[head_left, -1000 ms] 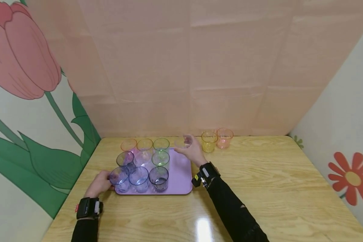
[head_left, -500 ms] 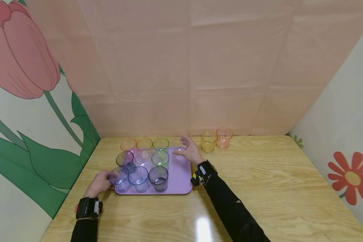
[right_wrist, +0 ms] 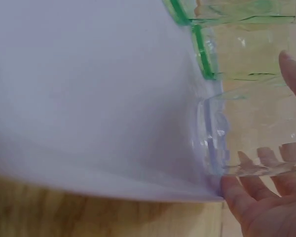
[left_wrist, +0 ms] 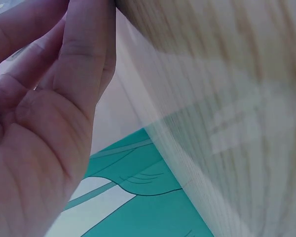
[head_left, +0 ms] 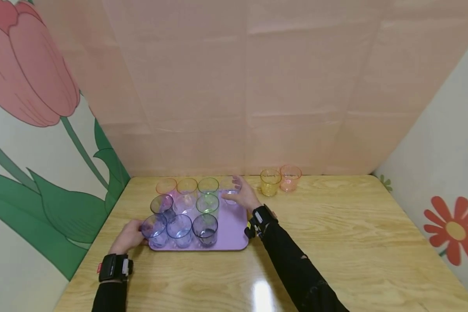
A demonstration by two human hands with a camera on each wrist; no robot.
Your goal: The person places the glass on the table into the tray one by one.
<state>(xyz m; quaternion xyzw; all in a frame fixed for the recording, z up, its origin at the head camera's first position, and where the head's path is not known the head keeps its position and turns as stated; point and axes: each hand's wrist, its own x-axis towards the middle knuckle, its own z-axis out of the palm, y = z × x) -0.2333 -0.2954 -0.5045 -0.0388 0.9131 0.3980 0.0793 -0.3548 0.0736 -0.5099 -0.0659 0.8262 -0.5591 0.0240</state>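
Note:
A pale purple tray (head_left: 234, 229) carries rows of coloured see-through glasses. At its back right corner stands a clear glass (head_left: 230, 199), with my right hand (head_left: 246, 195) spread around its right side. In the right wrist view the thumb (right_wrist: 295, 74) is apart from the clear glass, while the fingers (right_wrist: 237, 197) lie straight along its other side. My left hand (head_left: 127, 236) is at the tray's left edge, beside the front-left blue glass (head_left: 154, 232); its fingertips are hidden in both views.
Two more glasses, yellow (head_left: 270, 184) and pink-orange (head_left: 290, 180), stand on the wooden table (head_left: 335, 242) right of the tray, near the back wall (head_left: 296, 86). Green glasses (head_left: 208, 203) stand left of the clear one. A dark grey glass (head_left: 205, 229) stands in front.
The clear glass has settled onto the tray's back right corner, and my right hand has loosened around it. My left hand has stayed put.

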